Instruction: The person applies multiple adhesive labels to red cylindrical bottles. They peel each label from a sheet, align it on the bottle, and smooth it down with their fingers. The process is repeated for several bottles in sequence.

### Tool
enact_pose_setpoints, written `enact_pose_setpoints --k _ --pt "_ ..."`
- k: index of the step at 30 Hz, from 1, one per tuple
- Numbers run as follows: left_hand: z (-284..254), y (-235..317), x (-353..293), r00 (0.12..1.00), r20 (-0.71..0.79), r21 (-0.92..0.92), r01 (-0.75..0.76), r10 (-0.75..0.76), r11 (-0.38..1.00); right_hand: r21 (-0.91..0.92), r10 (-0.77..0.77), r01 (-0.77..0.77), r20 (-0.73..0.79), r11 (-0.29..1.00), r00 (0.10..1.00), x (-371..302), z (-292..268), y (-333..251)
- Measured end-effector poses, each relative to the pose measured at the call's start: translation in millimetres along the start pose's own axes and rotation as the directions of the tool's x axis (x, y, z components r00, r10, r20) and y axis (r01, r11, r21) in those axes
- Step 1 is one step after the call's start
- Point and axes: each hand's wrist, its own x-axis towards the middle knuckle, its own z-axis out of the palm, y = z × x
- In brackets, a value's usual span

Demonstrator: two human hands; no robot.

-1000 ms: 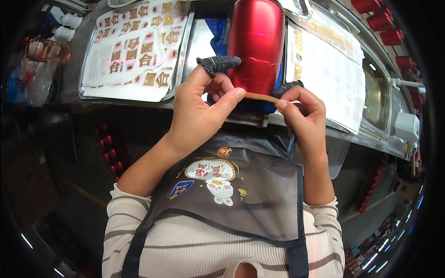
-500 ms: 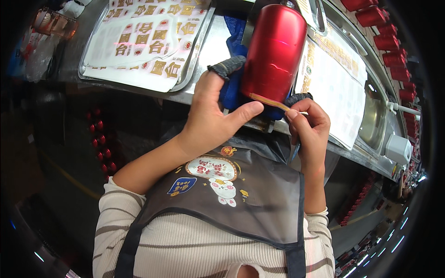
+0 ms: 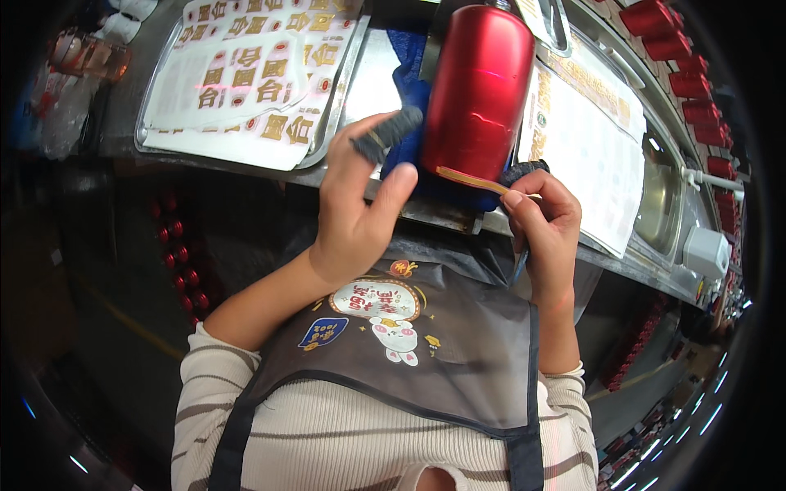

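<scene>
A glossy red bottle [image 3: 479, 90] lies on its side on a blue cloth [image 3: 399, 151], its neck away from me and its base toward me. My right hand [image 3: 547, 213] pinches one end of a narrow gold strip [image 3: 473, 179] between thumb and finger. The strip's other end reaches along the bottle's lower edge. A dark finger cover shows on that hand beside the bottle. My left hand [image 3: 356, 192], thumb and fingers apart, is just left of the bottle and holds nothing. It also wears a dark finger cover [image 3: 386, 135], blurred by motion.
On the left, a metal tray [image 3: 141, 135] bears white sheets with gold cut-out labels [image 3: 274, 74]. More label sheets [image 3: 589, 164] lie right of the bottle, near a metal basin [image 3: 661, 204] and a white box [image 3: 706, 252]. Several red bottles [image 3: 667, 41] line the far right.
My left hand has drawn back left and away from the bottle's base. My right hand keeps its pinch on the strip, almost in place.
</scene>
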Motion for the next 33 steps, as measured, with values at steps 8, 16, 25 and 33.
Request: enact_pose_setpoints --k 8,16,25,33 --pt "-4.9 -6.2 -17.0 0.922 0.206 0.619 -0.383 0.328 0.686 0.046 -0.022 0.021 0.021 0.999 1.0 3.4 1.7 2.5" --pt "-5.9 -4.9 -14.8 0.907 0.245 0.656 -0.414 0.342 0.631 -0.033 -0.07 0.071 0.019 0.997 0.997 4.0 -0.7 2.3" --pt "-8.6 14.2 -1.1 0.857 0.358 0.67 -0.513 0.371 0.536 -0.043 -0.079 0.08 0.024 0.996 0.997 8.3 -1.5 11.0" --pt "-3.2 37.5 17.9 0.772 0.496 0.636 -0.635 0.398 0.438 -0.057 -0.118 0.12 0.044 0.991 0.992 12.9 1.2 14.4"
